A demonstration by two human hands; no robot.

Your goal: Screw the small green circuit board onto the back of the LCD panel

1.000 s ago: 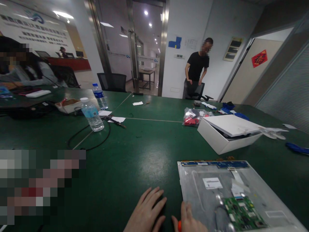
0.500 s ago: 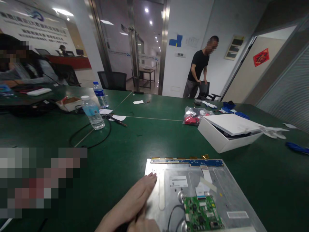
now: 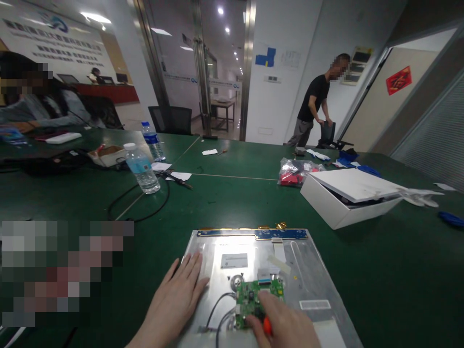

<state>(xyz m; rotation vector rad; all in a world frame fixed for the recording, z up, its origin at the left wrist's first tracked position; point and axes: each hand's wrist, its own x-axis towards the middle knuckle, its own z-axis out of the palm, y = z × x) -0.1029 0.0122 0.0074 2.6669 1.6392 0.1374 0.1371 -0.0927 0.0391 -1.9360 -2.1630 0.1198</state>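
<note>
A display panel [image 3: 213, 280] lies on the table with its silver metal back up. Along its far edge runs a blue circuit strip [image 3: 250, 234], and a green circuit board [image 3: 250, 295] sits nearer to me, with black cables [image 3: 216, 309] at its left. My left hand [image 3: 181, 290] rests flat on the panel's left side, fingers spread. Over the green board, my right hand [image 3: 286, 319] is closed on what looks like an orange-handled screwdriver [image 3: 267, 326]. Most of that tool, its tip included, is hidden by the fingers.
A white box [image 3: 348, 203] with its lid askew stands right of centre, beside a plastic bag [image 3: 299, 172] of red items. Water bottles [image 3: 142, 169] and a soldering iron [image 3: 179, 180] are at left. One person sits far left; another stands by a chair [image 3: 328, 133].
The panel has shifted left in view. My left hand now lies flat with fingers spread. My right hand has come from beneath the left over to the green board, with the orange tool showing.
</note>
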